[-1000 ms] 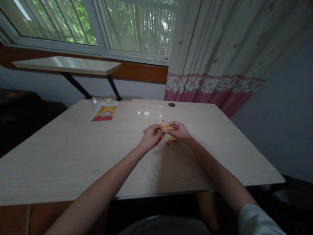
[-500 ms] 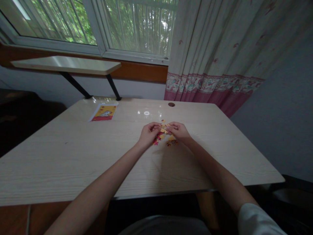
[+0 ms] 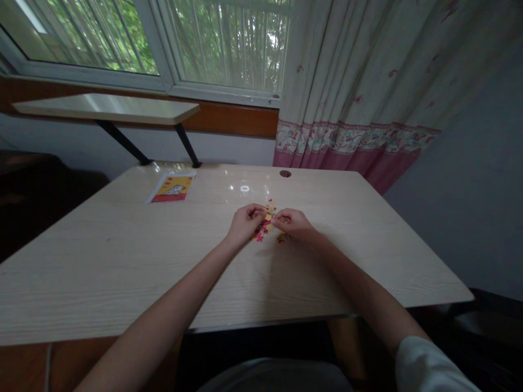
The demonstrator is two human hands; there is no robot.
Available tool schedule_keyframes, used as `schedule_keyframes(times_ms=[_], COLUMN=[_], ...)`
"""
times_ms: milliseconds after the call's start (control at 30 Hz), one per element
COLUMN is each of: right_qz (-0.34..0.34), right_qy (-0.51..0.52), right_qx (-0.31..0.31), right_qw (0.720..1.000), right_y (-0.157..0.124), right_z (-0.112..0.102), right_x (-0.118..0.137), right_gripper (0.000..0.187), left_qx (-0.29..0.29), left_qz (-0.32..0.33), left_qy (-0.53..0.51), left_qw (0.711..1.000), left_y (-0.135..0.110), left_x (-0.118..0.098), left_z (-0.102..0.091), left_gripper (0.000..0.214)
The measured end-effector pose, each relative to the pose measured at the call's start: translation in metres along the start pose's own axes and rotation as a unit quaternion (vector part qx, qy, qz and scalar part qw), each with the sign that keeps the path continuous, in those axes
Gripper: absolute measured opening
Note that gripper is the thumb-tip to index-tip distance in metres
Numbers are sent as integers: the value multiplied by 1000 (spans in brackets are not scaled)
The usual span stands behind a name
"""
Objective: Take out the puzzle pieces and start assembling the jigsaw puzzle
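Both my hands meet over the middle of a pale wooden table (image 3: 122,261). My left hand (image 3: 243,222) is curled, its fingertips pinched on small yellow and red jigsaw pieces (image 3: 266,216). My right hand (image 3: 292,224) is also closed, pinching the same small cluster from the right. More loose jigsaw pieces (image 3: 259,235) in red and yellow lie on the table just under and between the hands, partly hidden by them.
A yellow and red picture card (image 3: 171,188) lies at the table's far left. A round cable hole (image 3: 285,173) sits near the far edge. Behind are a narrow shelf (image 3: 110,108) on black brackets, a window and a patterned curtain (image 3: 359,81).
Both hands have drawn slightly nearer to me and lower over the table, still pinching the pieces together. The view has shifted a little to the right.
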State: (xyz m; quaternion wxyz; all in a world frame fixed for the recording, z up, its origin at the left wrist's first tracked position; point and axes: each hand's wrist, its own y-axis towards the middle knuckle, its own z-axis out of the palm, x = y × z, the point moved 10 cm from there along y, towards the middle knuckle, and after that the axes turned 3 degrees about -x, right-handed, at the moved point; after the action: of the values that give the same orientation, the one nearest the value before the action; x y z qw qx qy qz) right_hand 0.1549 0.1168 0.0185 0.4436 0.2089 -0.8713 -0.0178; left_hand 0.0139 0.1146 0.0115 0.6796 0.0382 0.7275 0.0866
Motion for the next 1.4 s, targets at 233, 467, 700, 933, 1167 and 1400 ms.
schedule_keyframes(times_ms=[233,467,700,933,1167,1400], right_qz=[34,122,196,188,-15,18], right_qy=[156,289,388,315,-180,-283], right_qx=[0,27,71,76,45,122], right_qw=[987,949,898,927,983,951], right_y=[2,2,-8,-8,-3,-14], right_z=[4,14,24,13,-18,11], right_x=[-5,-12,-10,-19,-12,-26], right_gripper=[38,42,37,29,46,80], left_qx=[7,32,56,22,73,129], left_qz=[-24,-83,-35,146,181,93], left_qy=[-66,-161,-148,144,407,552], left_qw=[997,983,987,979,892,819], left_y=[-1,-6,-8,-11,-5,-17], left_x=[3,5,-8,-41,-30,3], left_z=[2,10,13,-3,-3,9], left_gripper=[27,41,40,22,28,47])
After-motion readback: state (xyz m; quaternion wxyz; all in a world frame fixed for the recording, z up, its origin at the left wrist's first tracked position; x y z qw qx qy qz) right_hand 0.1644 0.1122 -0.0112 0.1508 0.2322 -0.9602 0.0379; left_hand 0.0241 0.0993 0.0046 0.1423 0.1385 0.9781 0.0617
